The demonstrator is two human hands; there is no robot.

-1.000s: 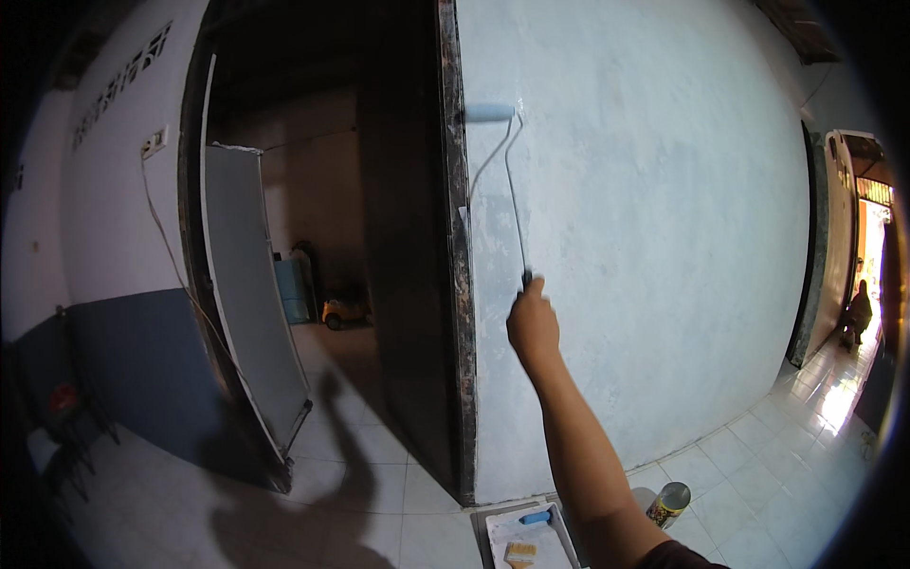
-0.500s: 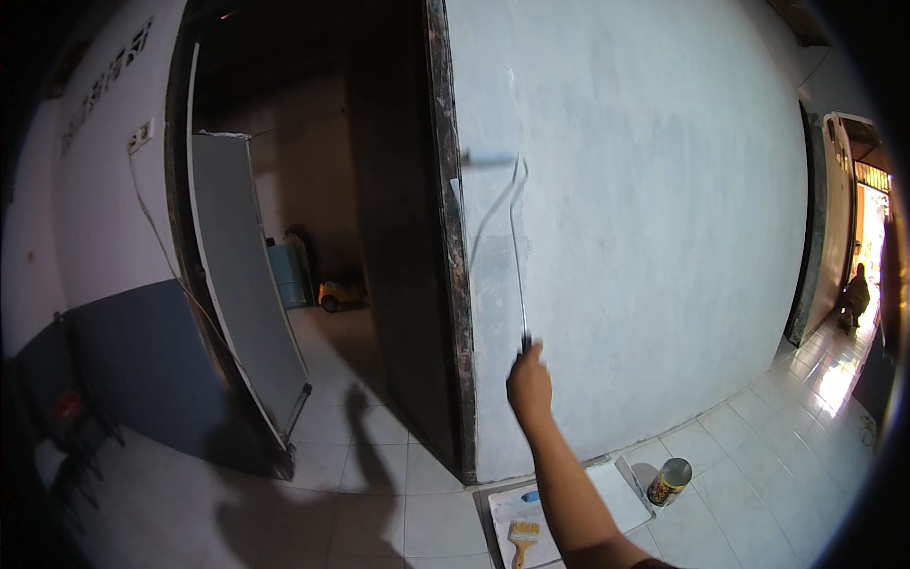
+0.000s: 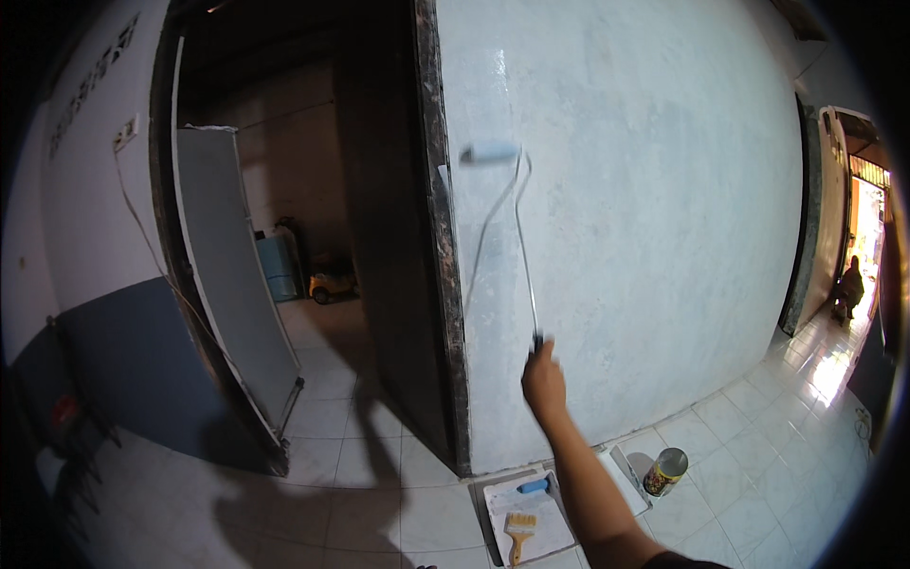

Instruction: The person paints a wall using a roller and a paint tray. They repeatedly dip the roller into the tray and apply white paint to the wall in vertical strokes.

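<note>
My right hand (image 3: 544,384) is closed round the dark handle of a paint roller (image 3: 527,247), with the arm stretched up from the lower right. The pale blue roller sleeve (image 3: 491,152), slightly blurred, is at the whitish wall (image 3: 645,209), just right of the dark door frame (image 3: 444,218). Whether the sleeve presses on the surface I cannot tell. A shadow of the roller's rod falls on the wall below it. My left hand is out of view.
On the tiled floor lies a white paint tray (image 3: 545,545) holding a flat paintbrush (image 3: 519,536) and a small blue roller (image 3: 534,486), partly behind my forearm. A tin can (image 3: 665,471) stands right of it. A grey door panel (image 3: 237,266) stands in the doorway at left.
The roller has moved slightly right, away from the door frame, along with my right hand. The view has shifted a little, showing more of the tray and the small blue roller.
</note>
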